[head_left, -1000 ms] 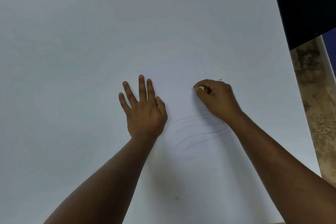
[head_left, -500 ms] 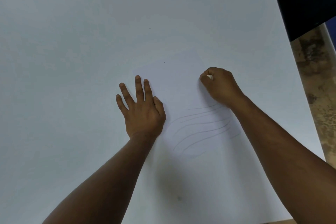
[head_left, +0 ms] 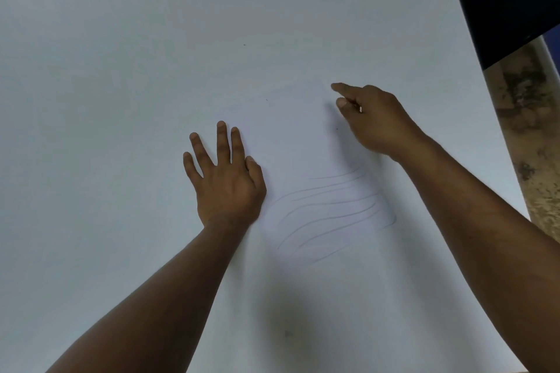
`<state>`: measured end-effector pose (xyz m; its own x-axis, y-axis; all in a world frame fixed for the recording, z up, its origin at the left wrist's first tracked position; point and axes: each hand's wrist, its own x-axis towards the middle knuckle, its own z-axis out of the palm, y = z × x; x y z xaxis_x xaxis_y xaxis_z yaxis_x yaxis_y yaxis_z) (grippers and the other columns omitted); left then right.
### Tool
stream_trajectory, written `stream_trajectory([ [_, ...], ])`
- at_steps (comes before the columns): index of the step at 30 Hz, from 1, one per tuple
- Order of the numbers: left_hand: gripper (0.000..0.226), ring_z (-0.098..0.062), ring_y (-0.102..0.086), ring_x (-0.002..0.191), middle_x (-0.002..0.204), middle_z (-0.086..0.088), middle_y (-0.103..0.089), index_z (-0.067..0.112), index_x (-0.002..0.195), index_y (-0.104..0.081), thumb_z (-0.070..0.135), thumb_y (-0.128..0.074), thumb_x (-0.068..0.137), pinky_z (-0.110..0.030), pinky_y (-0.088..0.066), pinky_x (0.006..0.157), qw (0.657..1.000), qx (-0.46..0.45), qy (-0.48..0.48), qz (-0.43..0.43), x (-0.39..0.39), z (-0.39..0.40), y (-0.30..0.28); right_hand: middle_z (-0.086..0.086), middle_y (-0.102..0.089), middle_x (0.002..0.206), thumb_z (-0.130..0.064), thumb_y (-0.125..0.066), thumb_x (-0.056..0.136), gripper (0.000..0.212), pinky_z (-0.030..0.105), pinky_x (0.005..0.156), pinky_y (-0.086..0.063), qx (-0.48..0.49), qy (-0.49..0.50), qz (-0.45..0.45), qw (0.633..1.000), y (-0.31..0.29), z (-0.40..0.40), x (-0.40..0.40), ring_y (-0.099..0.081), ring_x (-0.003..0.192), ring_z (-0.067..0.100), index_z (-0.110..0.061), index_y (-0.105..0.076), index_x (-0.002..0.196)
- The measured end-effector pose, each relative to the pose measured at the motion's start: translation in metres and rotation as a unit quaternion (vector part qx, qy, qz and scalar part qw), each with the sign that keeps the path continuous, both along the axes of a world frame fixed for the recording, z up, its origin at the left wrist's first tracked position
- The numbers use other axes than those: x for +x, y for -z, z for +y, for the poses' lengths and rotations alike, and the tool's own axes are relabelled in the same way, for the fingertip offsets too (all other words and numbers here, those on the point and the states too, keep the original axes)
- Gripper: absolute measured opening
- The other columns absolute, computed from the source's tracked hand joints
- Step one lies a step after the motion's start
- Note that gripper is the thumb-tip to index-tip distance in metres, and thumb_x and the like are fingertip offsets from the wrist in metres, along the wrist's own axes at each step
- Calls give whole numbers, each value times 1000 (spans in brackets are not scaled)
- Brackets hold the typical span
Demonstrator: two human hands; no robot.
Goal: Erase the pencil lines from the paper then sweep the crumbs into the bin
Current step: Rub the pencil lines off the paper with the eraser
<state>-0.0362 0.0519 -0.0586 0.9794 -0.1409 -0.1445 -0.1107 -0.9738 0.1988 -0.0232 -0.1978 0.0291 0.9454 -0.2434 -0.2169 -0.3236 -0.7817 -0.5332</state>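
Left hand (head_left: 225,182) flat, fingers spread on smooth white paper (head_left: 151,130) – right hand (head_left: 374,119) pinching sm. white eraser (head_left: 360,109) above wavy pencil lines (head_left: 327,212)

Two bare forearms are showing from the lower edge of the head view, with no sleeve covering either one as far as the frame reaches. The left hand (head_left: 225,182) is wearing no glove, ring or band, and the right hand (head_left: 375,121) is likewise showing none. Short, unpainted fingernails are showing on the left fingertips (head_left: 221,124). Both wrists are showing bare.
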Motion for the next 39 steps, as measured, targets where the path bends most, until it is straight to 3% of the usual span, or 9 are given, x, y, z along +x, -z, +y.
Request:
stream_trajectory([
  [3, 66, -42, 8, 157, 173, 2, -2, 21, 165, -12, 41, -13, 103, -58, 3, 126, 1000, -3, -1, -11, 0, 1, 0, -3, -73, 107, -28, -51, 102, 36, 16, 88, -40, 14, 27, -39, 999, -2, 0, -3, -62, 103, 9, -25, -58, 137],
  [5, 65, -43, 7, 157, 173, 2, -3, 21, 165, -13, 41, -14, 103, -59, 2, 126, 1000, -5, -1, -14, 0, 1, 1, -7, -74, 83, -35, -60, 96, 24, 24, 79, -49, -3, 39, -56, 998, 1, 3, -6, -63, 79, 6, -23, -69, 115],
  [7, 65, -43, 7, 157, 173, 1, -2, 21, 165, -12, 41, -14, 103, -59, 2, 126, 1000, -4, 1, -15, 0, 1, 0, -6, -71, 73, -40, -64, 92, 22, 27, 72, -51, -28, 28, -60, 997, 6, 9, -14, -62, 70, 9, -20, -72, 92],
  [12, 65, -43, 9, 157, 174, 1, -1, 21, 165, -10, 41, -14, 103, -59, 3, 126, 1000, -4, 3, -11, -2, 0, -1, -12, -69, 94, -30, -63, 95, 23, 10, 76, -40, 38, 11, -42, 998, 18, 47, -52, -60, 81, 2, -24, -72, 116],
  [15, 63, -42, 12, 156, 174, 1, 2, 22, 165, -7, 40, -15, 105, -59, 6, 125, 1000, -15, 7, -11, -1, 2, -1, -13, -66, 80, -26, -69, 92, 22, 1, 70, -40, 101, 61, -72, 990, 31, 75, -75, -59, 70, -1, -22, -72, 113],
  [22, 65, -37, 9, 158, 173, 3, -4, 20, 165, -9, 40, -10, 103, -61, 5, 125, 999, -35, 32, -15, -1, 4, -2, -4, -71, 91, -25, -66, 93, 15, 27, 81, -55, 120, 136, -145, 973, 52, 101, -77, -64, 84, 10, -21, -73, 106],
  [29, 61, -36, 5, 159, 173, 2, -7, 19, 164, -14, 38, -14, 107, -65, 1, 124, 998, -25, 61, -21, 0, 6, 0, -8, -69, 83, -26, -68, 92, 14, 8, 70, -47, 148, 171, -156, 961, 55, 101, -58, -61, 76, 2, -17, -72, 103],
  [32, 62, -36, 6, 159, 173, 0, -6, 21, 165, -13, 40, -10, 106, -65, 2, 124, 998, -21, 63, -20, -2, 5, 0, -7, -69, 77, -25, -68, 91, 12, 8, 64, -46, 129, 153, -165, 966, 55, 104, -59, -62, 73, 4, -15, -73, 93],
  [39, 63, -35, 14, 158, 173, 1, 6, 22, 165, -2, 47, -3, 106, -64, 8, 123, 998, -5, 62, -11, -2, 4, 3, 0, -52, 58, -17, -60, 91, 15, 34, 51, -46, -29, 24, -192, 981, 62, 131, -67, -49, 51, 23, -9, -55, 79],
])
